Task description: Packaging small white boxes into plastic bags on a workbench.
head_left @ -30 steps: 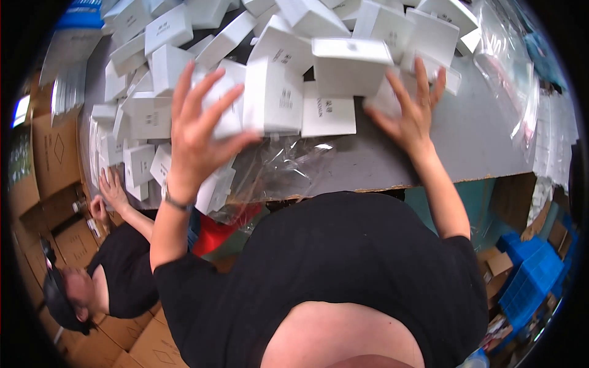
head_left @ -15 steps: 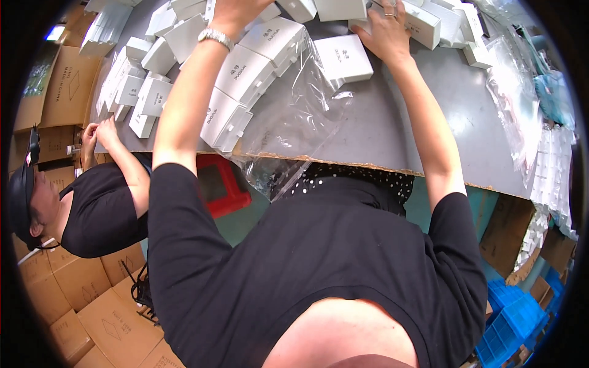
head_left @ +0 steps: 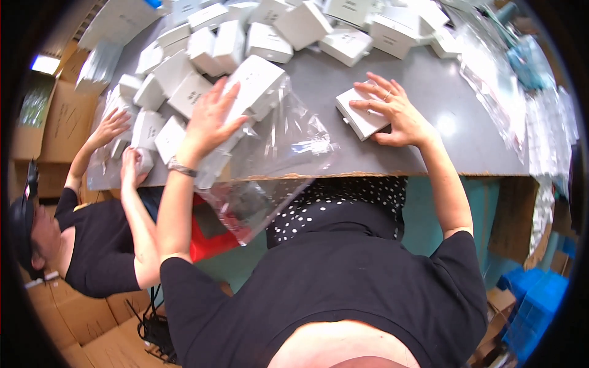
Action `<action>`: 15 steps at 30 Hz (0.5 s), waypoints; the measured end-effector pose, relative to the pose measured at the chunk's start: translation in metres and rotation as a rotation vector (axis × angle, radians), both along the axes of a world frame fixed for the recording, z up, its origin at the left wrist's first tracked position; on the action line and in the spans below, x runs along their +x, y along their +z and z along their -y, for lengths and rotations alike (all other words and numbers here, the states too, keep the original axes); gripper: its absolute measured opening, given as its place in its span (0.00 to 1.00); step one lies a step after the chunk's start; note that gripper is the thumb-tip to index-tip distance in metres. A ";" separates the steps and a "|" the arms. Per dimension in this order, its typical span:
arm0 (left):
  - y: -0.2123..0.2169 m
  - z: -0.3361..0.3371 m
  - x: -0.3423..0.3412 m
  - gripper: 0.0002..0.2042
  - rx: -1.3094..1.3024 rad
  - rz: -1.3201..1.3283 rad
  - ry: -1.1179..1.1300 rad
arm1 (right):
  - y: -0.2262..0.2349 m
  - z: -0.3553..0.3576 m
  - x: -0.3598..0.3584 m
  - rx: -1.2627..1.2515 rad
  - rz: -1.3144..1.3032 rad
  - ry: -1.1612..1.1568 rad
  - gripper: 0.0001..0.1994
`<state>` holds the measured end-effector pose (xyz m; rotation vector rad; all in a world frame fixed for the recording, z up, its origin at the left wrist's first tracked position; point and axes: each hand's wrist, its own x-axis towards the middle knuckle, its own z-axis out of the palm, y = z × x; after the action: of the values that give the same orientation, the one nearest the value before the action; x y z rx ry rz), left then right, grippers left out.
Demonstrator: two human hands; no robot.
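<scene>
My right hand lies over a small white box near the table's front edge. Its fingers reach across the top, and the thumb is at the near corner. To the left, my left hand, with a metal-banded watch at the wrist, has its fingers spread against a row of white boxes. A clear plastic bag lies loosely around that row. Its open end hangs over the table edge. Part of the row is hidden behind my hand and the wrinkled film.
Many more white boxes are heaped along the far side of the grey table. Clear plastic packaging lies at the right. A co-worker handles boxes on the left. Cartons and blue crates stand below.
Both hands have come back from the far side toward me. My right hand is now on a box near the edge; my left is against the bagged row. The co-worker's hands have moved apart.
</scene>
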<state>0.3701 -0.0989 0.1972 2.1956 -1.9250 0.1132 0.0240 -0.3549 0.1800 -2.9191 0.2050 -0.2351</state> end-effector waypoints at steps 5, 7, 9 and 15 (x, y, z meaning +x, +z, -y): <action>0.008 0.024 0.043 0.33 0.075 0.149 -0.012 | -0.014 -0.015 -0.021 0.029 0.130 -0.206 0.41; 0.017 0.040 0.011 0.32 0.017 0.351 0.012 | -0.020 -0.018 -0.024 -0.023 0.149 -0.231 0.41; 0.020 0.051 -0.023 0.31 -0.329 0.315 -0.059 | -0.008 -0.017 -0.037 0.084 0.111 -0.106 0.39; -0.025 0.075 -0.208 0.56 -0.182 -0.237 -0.189 | 0.008 0.023 -0.003 0.471 0.377 0.067 0.31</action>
<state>0.1625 -0.1742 0.1726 1.8134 -1.8952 -0.0029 0.0211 -0.3776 0.1878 -2.3588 0.0860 -0.6244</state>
